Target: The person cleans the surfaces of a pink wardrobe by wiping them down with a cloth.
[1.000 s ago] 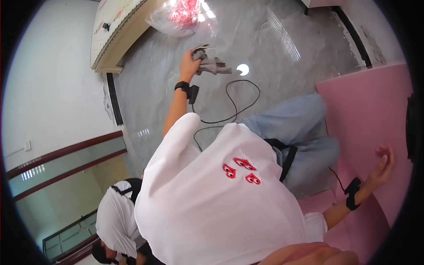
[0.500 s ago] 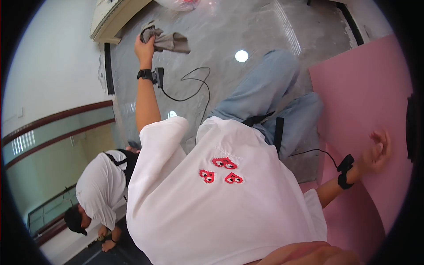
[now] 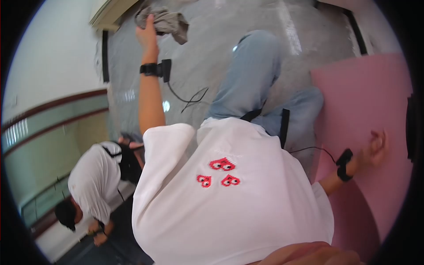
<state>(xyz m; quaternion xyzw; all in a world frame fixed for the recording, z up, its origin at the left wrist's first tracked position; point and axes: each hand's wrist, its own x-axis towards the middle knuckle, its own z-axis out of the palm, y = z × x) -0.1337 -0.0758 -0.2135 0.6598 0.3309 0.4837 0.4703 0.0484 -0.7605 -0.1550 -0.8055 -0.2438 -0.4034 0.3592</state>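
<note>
My left hand (image 3: 148, 37) is stretched out at the upper left, its fingers closed around a crumpled grey-brown cloth (image 3: 174, 25). The loose end of the cloth hangs to the right above the grey floor. On the right side, my right hand (image 3: 374, 149) holds nothing and has its fingers loosely apart, slightly blurred. It is in front of a large smooth pink surface (image 3: 349, 95); whether it touches that surface I cannot tell. Each wrist wears a black strap with a small black device, and a cable runs from each.
A co-worker in a white shirt (image 3: 95, 176) and black cap bends over a dark surface (image 3: 119, 234) at the lower left. Pale furniture (image 3: 108, 13) stands at the upper left. A brown-framed glass panel (image 3: 57, 119) lines the left wall. My bent legs (image 3: 247, 70) are over the floor.
My left hand and the cloth have moved up in the view, and the cloth's loose end has swung upward. My leg has shifted left. The right hand stays near the pink surface.
</note>
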